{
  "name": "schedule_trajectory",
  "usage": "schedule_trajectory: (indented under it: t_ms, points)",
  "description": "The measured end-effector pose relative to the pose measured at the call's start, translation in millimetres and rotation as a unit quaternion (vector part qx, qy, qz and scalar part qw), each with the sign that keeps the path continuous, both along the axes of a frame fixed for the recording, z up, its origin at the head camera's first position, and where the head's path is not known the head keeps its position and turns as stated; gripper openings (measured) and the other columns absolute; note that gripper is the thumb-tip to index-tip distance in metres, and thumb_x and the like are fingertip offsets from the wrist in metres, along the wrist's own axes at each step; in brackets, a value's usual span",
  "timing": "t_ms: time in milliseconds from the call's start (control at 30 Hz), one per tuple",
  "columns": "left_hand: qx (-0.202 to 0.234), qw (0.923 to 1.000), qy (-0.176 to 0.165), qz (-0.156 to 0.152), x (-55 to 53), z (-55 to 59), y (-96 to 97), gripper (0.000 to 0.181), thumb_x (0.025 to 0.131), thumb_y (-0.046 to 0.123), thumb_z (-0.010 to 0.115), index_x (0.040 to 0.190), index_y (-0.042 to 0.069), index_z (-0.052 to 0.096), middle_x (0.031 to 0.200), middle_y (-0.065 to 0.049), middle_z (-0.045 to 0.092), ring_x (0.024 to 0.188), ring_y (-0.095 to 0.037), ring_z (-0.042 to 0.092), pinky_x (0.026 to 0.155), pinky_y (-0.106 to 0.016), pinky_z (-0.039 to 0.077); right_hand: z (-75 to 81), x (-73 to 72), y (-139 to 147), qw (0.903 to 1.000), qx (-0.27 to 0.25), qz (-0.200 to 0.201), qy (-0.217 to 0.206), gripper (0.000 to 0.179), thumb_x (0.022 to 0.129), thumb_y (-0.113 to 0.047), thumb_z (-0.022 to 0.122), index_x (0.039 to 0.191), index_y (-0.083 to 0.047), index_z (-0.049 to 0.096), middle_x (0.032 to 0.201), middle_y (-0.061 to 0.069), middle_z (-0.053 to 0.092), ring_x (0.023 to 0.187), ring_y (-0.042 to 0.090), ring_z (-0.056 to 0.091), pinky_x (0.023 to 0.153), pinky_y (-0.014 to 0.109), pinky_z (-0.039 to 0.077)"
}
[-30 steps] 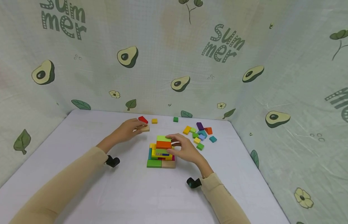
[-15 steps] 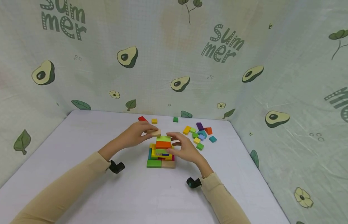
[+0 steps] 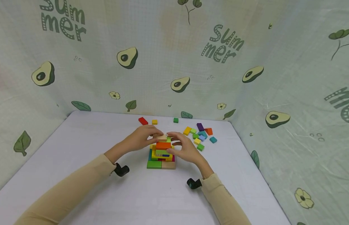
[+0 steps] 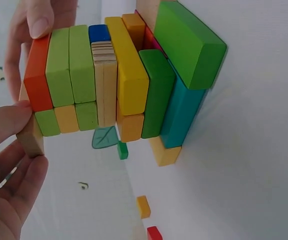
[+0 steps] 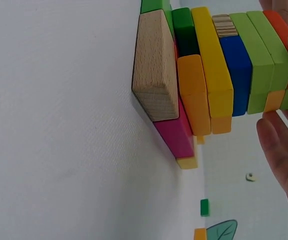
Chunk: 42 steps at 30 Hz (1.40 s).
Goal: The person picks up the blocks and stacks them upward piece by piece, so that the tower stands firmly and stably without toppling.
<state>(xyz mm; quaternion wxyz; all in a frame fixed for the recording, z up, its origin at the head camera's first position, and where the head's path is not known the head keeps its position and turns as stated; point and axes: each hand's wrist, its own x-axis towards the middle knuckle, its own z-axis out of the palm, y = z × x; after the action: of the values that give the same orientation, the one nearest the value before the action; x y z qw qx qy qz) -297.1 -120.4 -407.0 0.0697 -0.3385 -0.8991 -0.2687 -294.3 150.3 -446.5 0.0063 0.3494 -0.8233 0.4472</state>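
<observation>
My left hand (image 3: 140, 137) pinches a plain wooden block (image 3: 162, 138) at the top of a block tower (image 4: 129, 70). In the left wrist view the wooden block (image 4: 31, 137) lies against an orange-red block (image 4: 38, 75). My right hand (image 3: 186, 148) holds the tower's upper right side, its thumb in front on the orange-red block and fingers behind. Lower layers show light green, blue (image 5: 235, 75), yellow (image 5: 213, 65) and teal (image 4: 183, 112) blocks. At the base front lie a green block (image 3: 154, 164) and a plain wooden one (image 3: 168, 165).
Several loose coloured blocks lie at the back right, among them a purple one (image 3: 200, 127) and a teal one (image 3: 213, 140). A red block (image 3: 143, 121), a yellow block (image 3: 154, 122) and a green block (image 3: 176, 120) sit near the white table's (image 3: 112, 200) back edge.
My left hand has carried the wooden block rightward from beside the red block to the tower's top, covering part of the light green block. My right hand has stayed at the tower.
</observation>
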Motion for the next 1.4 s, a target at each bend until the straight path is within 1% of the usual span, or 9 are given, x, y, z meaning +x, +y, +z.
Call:
schedule_trajectory:
  t_ms: [167, 267, 367, 500, 700, 967, 1133, 1300, 1400]
  points:
    - [0.007, 1.0000, 0.003, 0.002, 0.2, -0.7, 3.6, 0.032, 0.098, 0.022, 0.079, 0.130, 0.015, 0.076, 0.121, -0.002, 0.074, 0.106, -0.019, 0.068, 0.094, -0.043, 0.063, 0.1, 0.6, 0.1, 1.0000, 0.001, -0.005, -0.001, 0.061, 0.096, -0.023, 0.082, 0.151, -0.021, 0.055, 0.147, 0.000, 0.060, 0.126, 0.026, 0.064, 0.106, 0.047, 0.057]
    - [0.010, 0.9999, 0.009, 0.007, 1.1, -1.6, 2.3, 0.035, 0.099, 0.025, 0.079, 0.131, 0.013, 0.074, 0.123, -0.003, 0.074, 0.107, -0.019, 0.068, 0.091, -0.043, 0.063, 0.4, 0.5, -0.1, 1.0000, -0.001, 0.000, -0.001, 0.060, 0.097, -0.023, 0.081, 0.150, -0.019, 0.055, 0.147, 0.001, 0.060, 0.125, 0.028, 0.064, 0.106, 0.050, 0.056]
    - [0.013, 0.9997, 0.017, 0.007, 2.2, -2.4, -0.3, 0.035, 0.099, 0.024, 0.078, 0.131, 0.011, 0.074, 0.123, -0.003, 0.074, 0.104, -0.019, 0.068, 0.089, -0.043, 0.063, 0.6, -0.2, 0.0, 1.0000, -0.001, 0.004, 0.002, 0.059, 0.097, -0.023, 0.081, 0.150, -0.018, 0.055, 0.146, 0.002, 0.060, 0.126, 0.030, 0.064, 0.106, 0.053, 0.056]
    - [0.017, 0.9996, 0.023, -0.002, 2.7, -3.1, -1.6, 0.029, 0.099, 0.019, 0.078, 0.128, 0.012, 0.075, 0.119, -0.002, 0.074, 0.100, -0.018, 0.066, 0.088, -0.043, 0.064, 1.2, -0.9, 0.6, 1.0000, 0.000, 0.001, 0.006, 0.059, 0.097, -0.023, 0.081, 0.150, -0.019, 0.056, 0.144, 0.001, 0.061, 0.127, 0.030, 0.063, 0.106, 0.051, 0.056]
    - [0.021, 0.9996, 0.014, -0.007, 1.9, -3.7, 3.2, 0.028, 0.099, 0.019, 0.078, 0.127, 0.012, 0.075, 0.118, -0.001, 0.075, 0.099, -0.015, 0.066, 0.091, -0.039, 0.063, 0.7, -0.8, 0.9, 1.0000, -0.003, 0.003, 0.003, 0.058, 0.096, -0.023, 0.081, 0.149, -0.020, 0.056, 0.143, 0.000, 0.061, 0.127, 0.030, 0.063, 0.106, 0.051, 0.056]
    - [0.033, 0.9995, 0.006, 0.001, 3.2, -4.3, 6.3, 0.027, 0.098, 0.017, 0.079, 0.125, 0.012, 0.074, 0.115, -0.001, 0.075, 0.098, -0.015, 0.066, 0.092, -0.042, 0.063, -0.3, -0.7, -0.4, 0.9999, -0.008, 0.008, 0.000, 0.055, 0.097, -0.023, 0.080, 0.148, -0.020, 0.058, 0.142, 0.001, 0.062, 0.126, 0.030, 0.064, 0.106, 0.056, 0.055]
    - [0.034, 0.9994, 0.007, 0.002, 3.3, -3.8, 7.7, 0.026, 0.098, 0.017, 0.079, 0.124, 0.013, 0.074, 0.114, 0.000, 0.075, 0.097, -0.015, 0.065, 0.092, -0.037, 0.063, -0.1, -1.1, 0.0, 0.9999, -0.008, 0.008, -0.001, 0.054, 0.097, -0.022, 0.081, 0.147, -0.020, 0.059, 0.141, 0.001, 0.062, 0.126, 0.027, 0.064, 0.106, 0.057, 0.054]
    - [0.029, 0.9995, 0.012, 0.002, 2.5, -4.4, 7.9, 0.026, 0.098, 0.019, 0.079, 0.124, 0.014, 0.074, 0.113, 0.001, 0.075, 0.096, -0.014, 0.065, 0.090, -0.029, 0.061, 0.0, -1.0, 0.0, 0.9999, -0.009, 0.009, 0.000, 0.054, 0.097, -0.022, 0.081, 0.146, -0.019, 0.059, 0.141, 0.002, 0.062, 0.125, 0.028, 0.065, 0.106, 0.057, 0.055]
    - [0.027, 0.9996, 0.002, 0.002, 1.7, -4.2, 5.7, 0.030, 0.099, 0.021, 0.079, 0.127, 0.013, 0.073, 0.118, -0.001, 0.075, 0.101, -0.016, 0.067, 0.092, -0.033, 0.062, -0.4, -1.3, -0.4, 0.9999, -0.009, 0.011, -0.001, 0.054, 0.097, -0.022, 0.081, 0.146, -0.018, 0.059, 0.141, 0.002, 0.062, 0.125, 0.028, 0.065, 0.107, 0.056, 0.055]
